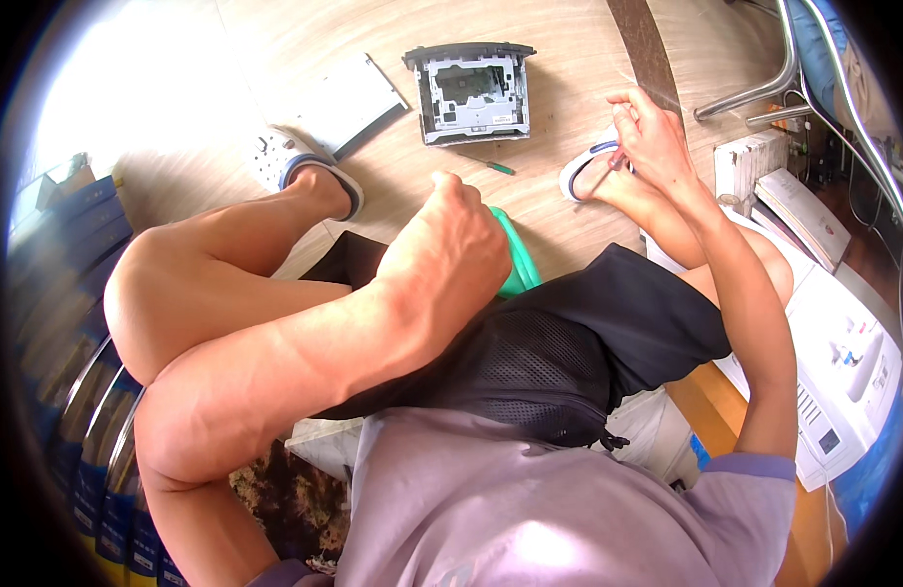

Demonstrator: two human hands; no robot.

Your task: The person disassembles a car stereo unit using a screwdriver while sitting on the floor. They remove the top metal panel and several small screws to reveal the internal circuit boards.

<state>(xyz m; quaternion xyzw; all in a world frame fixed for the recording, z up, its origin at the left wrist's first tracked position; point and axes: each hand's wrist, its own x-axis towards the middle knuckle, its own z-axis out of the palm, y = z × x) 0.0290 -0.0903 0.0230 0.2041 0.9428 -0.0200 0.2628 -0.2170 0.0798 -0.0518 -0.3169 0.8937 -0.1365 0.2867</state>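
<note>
My left hand (446, 245) is closed in a fist over my lap, knuckles up; whatever it may hold is hidden. Just right of it, between my legs, a bright green plastic piece (515, 252) shows in part. My right hand (652, 142) is raised above my right foot, its fingers closed around a screwdriver (616, 158) with a reddish see-through handle and a thin shaft pointing down. On the floor ahead lies an opened metal electronic unit (471, 96) with a black front panel. A small green-handled screwdriver (500, 168) lies just below it.
A flat silver metal cover (349, 103) lies left of the unit, beside my left clog (285, 161). Chair legs (749, 93) stand at the far right. Nearer on the right are a white box (749, 166) and a white appliance (842, 362). Stacked blue boxes (70, 245) line the left.
</note>
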